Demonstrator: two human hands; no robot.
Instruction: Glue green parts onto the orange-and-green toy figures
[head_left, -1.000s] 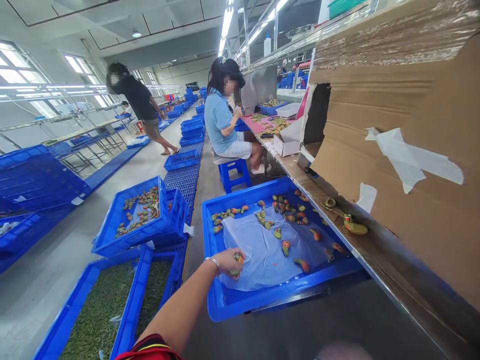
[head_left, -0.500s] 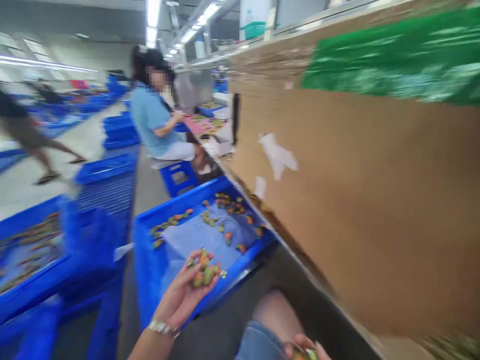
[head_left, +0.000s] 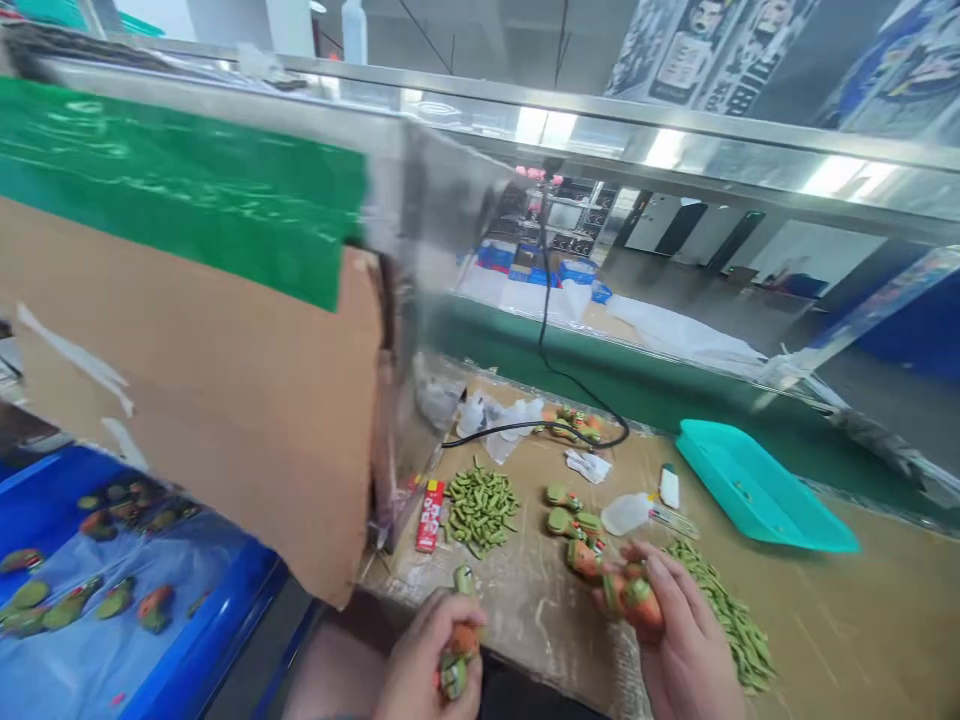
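One orange-green toy (head_left: 456,662) sits clenched in my left hand (head_left: 418,672) at the near edge of the table (head_left: 825,620); my right hand (head_left: 681,652) curls round a bunch (head_left: 628,597) of them. Green pile (head_left: 480,505) lies just beyond, teal tray (head_left: 757,485) far right.

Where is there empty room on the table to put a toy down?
Bare table right of the green strip of pieces, below the teal tray. Crowded between the green pile and the white bottle, where toys lie.

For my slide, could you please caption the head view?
Left hand and right hand each grip orange-green toy figures over the workbench.
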